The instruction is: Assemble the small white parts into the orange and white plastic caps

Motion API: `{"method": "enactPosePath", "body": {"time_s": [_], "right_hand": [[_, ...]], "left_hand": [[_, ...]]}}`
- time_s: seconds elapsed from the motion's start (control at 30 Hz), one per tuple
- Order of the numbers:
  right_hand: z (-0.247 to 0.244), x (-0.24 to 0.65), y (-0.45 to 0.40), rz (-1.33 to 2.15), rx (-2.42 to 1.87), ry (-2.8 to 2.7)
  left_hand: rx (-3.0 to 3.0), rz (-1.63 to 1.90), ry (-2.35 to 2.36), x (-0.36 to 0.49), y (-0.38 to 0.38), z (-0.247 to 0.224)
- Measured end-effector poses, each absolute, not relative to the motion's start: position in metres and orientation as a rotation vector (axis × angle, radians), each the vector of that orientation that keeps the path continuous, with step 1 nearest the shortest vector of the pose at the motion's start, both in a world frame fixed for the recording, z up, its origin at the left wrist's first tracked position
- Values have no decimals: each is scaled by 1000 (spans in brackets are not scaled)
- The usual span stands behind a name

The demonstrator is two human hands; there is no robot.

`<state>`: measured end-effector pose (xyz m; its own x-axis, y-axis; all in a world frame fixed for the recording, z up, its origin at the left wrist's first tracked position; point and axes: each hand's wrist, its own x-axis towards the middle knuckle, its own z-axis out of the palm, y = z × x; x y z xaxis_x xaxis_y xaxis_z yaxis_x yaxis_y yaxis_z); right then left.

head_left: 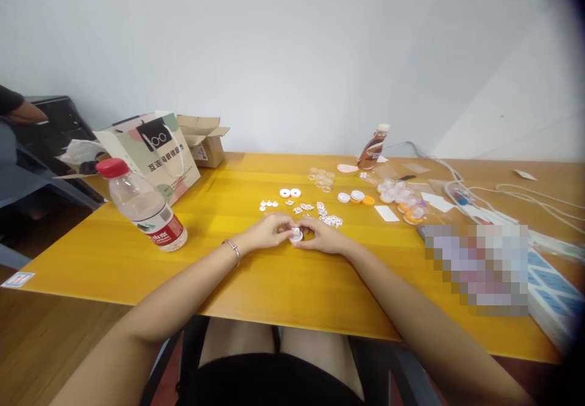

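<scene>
Near the middle of the table, my left hand [269, 231] and my right hand [322, 236] meet around a small white round plastic piece [297, 236]. Fingertips of both hands are closed on it from either side and hide part of it. Just beyond lie several small white pieces with dark reddish spots [331, 220] and several tiny white parts [269, 204]. Two white rings [290, 192] sit farther back, with clear rings [322, 178] behind them. To the right are white and orange round discs [356, 197].
A red-capped water bottle [146, 211], a paper bag [155, 156] and an open cardboard box [208, 144] stand left. At right are a brown drink bottle [373, 147], clear-lidded round cases [395, 192], white cables [457, 174] and a pixelated area. Another person's arm [27, 112] shows far left.
</scene>
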<state>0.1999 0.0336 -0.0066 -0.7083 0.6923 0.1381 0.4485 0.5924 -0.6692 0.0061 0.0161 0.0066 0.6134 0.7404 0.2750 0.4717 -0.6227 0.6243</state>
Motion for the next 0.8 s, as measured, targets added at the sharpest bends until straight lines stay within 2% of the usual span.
{"method": "enactPosePath", "body": {"time_s": [0.13,0.3,0.37,0.67,0.8], "right_hand": [[-8,201,34,993,-882,-2321],[-8,195,31,1557,-759,-1928],[-8,192,31,1671,-735,-1794],[-12,198,35,1780,-767,-1716],[-14,200,36,1823,-746,-1722]], "left_hand": [[2347,781,956,4,15,7],[2303,997,995,3,18,8],[2291,1038,1001,4,18,8],[2141,1042,1064,11,41,16],[2428,854,1169,29,86,24]]}}
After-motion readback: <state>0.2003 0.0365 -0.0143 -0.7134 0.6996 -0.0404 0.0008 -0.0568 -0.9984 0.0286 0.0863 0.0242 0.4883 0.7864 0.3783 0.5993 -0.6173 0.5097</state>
